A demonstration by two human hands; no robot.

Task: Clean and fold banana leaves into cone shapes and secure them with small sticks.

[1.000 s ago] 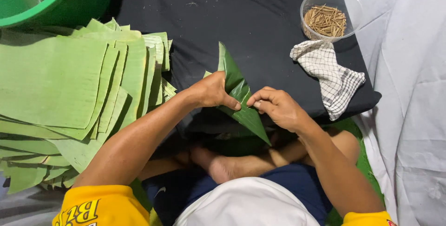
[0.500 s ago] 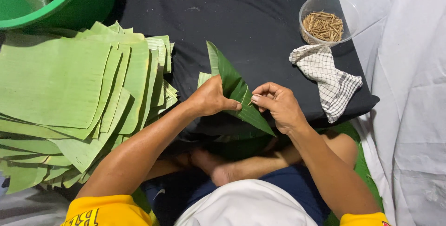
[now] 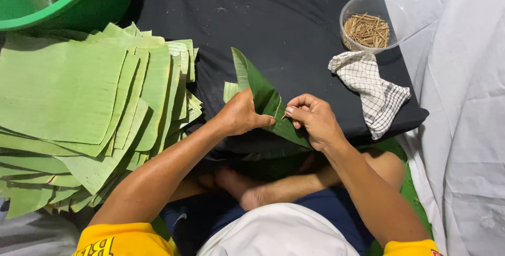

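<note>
The person's left hand (image 3: 239,115) is pinching a folded green banana leaf cone (image 3: 265,101) over a black cloth (image 3: 284,24), while the right hand (image 3: 314,119) is pressing a thin stick (image 3: 284,115) against its fold. Cut leaf sheets (image 3: 79,98) are lying stacked at the left, near a green basin (image 3: 68,3). A clear tub of sticks (image 3: 368,24) is standing beside a checked rag (image 3: 373,90).

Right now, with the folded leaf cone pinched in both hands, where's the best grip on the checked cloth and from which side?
Take the checked cloth at its bunched upper end near the clear tub of sticks, coming from above. That end is crumpled into raised folds, likely easy to pinch, while the lower end lies flatter on the black mat. The right hand is nearer; both it and the left hand hold the leaf cone.
</note>
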